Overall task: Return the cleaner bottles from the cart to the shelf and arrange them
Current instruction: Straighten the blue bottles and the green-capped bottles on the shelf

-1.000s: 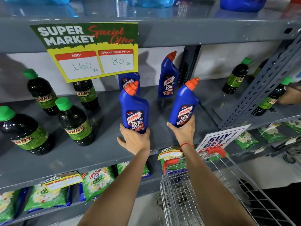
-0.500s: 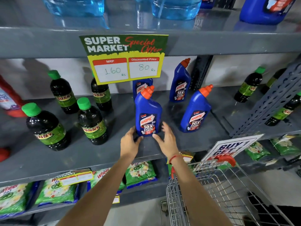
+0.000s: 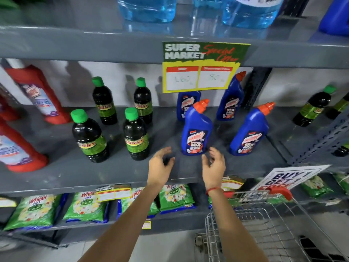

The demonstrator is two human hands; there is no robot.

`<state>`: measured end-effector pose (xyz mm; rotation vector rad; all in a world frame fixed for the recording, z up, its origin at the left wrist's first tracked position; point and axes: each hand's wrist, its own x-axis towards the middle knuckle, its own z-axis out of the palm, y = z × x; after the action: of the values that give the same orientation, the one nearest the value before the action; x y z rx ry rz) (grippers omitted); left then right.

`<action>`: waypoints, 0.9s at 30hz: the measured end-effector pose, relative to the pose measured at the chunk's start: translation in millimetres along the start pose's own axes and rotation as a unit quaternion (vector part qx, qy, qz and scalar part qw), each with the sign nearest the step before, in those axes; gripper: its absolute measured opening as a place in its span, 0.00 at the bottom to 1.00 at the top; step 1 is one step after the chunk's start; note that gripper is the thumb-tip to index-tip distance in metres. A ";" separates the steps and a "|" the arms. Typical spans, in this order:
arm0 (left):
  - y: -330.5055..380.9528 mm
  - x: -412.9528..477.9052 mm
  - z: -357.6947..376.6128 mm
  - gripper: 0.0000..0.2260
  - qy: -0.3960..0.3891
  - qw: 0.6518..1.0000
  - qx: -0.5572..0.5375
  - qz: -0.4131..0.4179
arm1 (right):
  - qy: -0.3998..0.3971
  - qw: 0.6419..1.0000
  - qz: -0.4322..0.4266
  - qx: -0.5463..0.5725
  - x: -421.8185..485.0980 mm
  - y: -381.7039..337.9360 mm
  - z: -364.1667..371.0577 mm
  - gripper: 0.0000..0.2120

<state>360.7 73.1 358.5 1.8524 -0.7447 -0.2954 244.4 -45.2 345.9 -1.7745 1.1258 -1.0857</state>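
Several blue cleaner bottles with orange caps stand upright on the grey middle shelf (image 3: 170,173). The front left one (image 3: 196,129) is just beyond my hands, the front right one (image 3: 249,129) beside it. Two more stand behind: one (image 3: 186,104) partly hidden by the price sign, one (image 3: 231,97) by the upright. My left hand (image 3: 160,165) and right hand (image 3: 214,165) hover over the shelf's front edge, fingers apart, holding nothing, a little short of the front left bottle. The wire cart (image 3: 264,224) sits at lower right; no bottles show in it.
Dark bottles with green caps (image 3: 88,137) (image 3: 135,135) stand left of the blue ones, more at far right (image 3: 313,106). Red bottles (image 3: 37,95) lean at far left. A yellow offer sign (image 3: 200,69) hangs from the upper shelf. Green detergent packs (image 3: 34,210) fill the lower shelf.
Both hands have let go of the two front blue bottles, which now stand on the shelf, and have drawn back towards me. The view has swung left.
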 end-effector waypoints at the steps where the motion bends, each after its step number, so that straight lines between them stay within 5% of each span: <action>1: -7.4 -6.0 -16.0 0.11 0.014 1.000 -0.019 -0.004 | 0.025 1.000 -0.006 0.001 -11.6 -3.7 6.5 0.15; 3: -26.1 -18.5 -51.8 0.07 0.057 0.998 -0.037 -0.010 | 0.023 0.999 -0.036 0.010 -35.3 -14.3 26.1 0.13; 7: -60.5 -27.9 -123.5 0.04 0.204 0.979 -0.015 -0.015 | -0.146 0.988 -0.052 0.024 -66.7 -46.3 79.0 0.23; 10: -79.9 -14.6 -156.5 0.19 0.292 0.956 0.022 -0.027 | -0.221 0.974 -0.041 0.032 -74.3 -67.9 114.2 0.36; 15: -95.9 15.5 -178.1 0.40 0.204 0.974 0.051 -0.085 | -0.200 0.979 -0.029 -0.017 -71.0 -81.2 146.7 0.41; 18: -99.8 26.0 -181.7 0.36 0.146 0.985 0.055 -0.076 | -0.177 0.983 -0.017 -0.036 -69.4 -81.2 152.9 0.37; 22: -103.6 26.4 -181.0 0.26 0.153 0.982 0.076 -0.080 | -0.173 0.984 -0.014 -0.039 -69.0 -78.6 152.3 0.32; 27: -102.9 27.2 -181.9 0.26 0.152 0.984 0.063 -0.073 | -0.187 0.981 -0.018 -0.040 -68.7 -78.5 150.8 0.32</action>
<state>513.7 217.2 342.3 2.0180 -0.4256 -0.0553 389.2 67.2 345.7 -1.9674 0.9182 -0.6924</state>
